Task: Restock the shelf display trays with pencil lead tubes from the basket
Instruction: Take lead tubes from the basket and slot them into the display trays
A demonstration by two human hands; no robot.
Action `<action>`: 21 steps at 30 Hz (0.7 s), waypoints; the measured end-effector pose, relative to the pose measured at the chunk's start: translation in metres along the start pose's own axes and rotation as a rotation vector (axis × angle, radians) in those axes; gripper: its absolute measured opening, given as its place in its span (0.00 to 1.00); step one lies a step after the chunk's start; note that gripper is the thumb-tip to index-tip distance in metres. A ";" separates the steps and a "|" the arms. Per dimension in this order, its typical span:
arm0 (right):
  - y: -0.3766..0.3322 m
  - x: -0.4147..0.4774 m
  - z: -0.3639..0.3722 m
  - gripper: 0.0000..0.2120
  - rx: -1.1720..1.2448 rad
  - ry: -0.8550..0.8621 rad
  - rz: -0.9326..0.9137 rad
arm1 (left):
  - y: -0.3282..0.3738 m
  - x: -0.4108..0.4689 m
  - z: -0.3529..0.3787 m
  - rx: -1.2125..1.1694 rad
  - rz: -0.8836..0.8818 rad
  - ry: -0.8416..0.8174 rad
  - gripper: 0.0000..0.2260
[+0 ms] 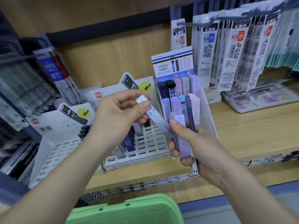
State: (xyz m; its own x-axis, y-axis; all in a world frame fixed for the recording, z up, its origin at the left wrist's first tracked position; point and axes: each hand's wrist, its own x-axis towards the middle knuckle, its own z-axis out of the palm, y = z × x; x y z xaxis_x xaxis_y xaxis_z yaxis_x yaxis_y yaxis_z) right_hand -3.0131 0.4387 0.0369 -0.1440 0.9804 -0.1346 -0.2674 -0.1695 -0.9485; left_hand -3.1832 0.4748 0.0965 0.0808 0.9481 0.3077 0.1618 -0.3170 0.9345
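Left hand [119,110]: pinches the cap end of a slanted clear tube [156,116] marked HB 0.7.
Right hand [200,152]: fingers curled round a bunch [183,143] of pastel tubes.
Behind: slotted tray [153,143], partly hidden by both hands; pastel box [208,113].
Below: green basket [129,210].
Above the shelf [250,126]: hanging refill packs [234,46].

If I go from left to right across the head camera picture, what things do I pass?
White slotted tray → left hand, pinching the HB 0.7 tube → right hand, gripping a bundle of tubes → clear case on the shelf.
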 end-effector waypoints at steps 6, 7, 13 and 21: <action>0.007 0.000 0.019 0.15 0.119 -0.044 0.110 | -0.001 -0.006 -0.057 0.213 0.081 0.156 0.07; 0.007 0.000 0.019 0.13 0.107 -0.026 0.109 | -0.003 -0.007 -0.063 0.258 0.088 0.164 0.08; 0.012 -0.005 0.023 0.11 0.013 0.075 0.091 | -0.011 -0.013 -0.066 0.343 0.102 0.166 0.10; 0.016 -0.003 0.028 0.14 -0.021 0.093 0.079 | -0.044 0.015 -0.037 0.695 0.119 -0.037 0.08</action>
State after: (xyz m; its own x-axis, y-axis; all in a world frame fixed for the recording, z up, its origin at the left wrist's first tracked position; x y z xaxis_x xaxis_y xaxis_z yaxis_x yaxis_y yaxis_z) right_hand -3.0435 0.4302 0.0296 -0.0746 0.9693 -0.2343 -0.2387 -0.2455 -0.9396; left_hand -3.2256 0.5040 0.0666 0.1687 0.9082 0.3831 0.7391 -0.3737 0.5604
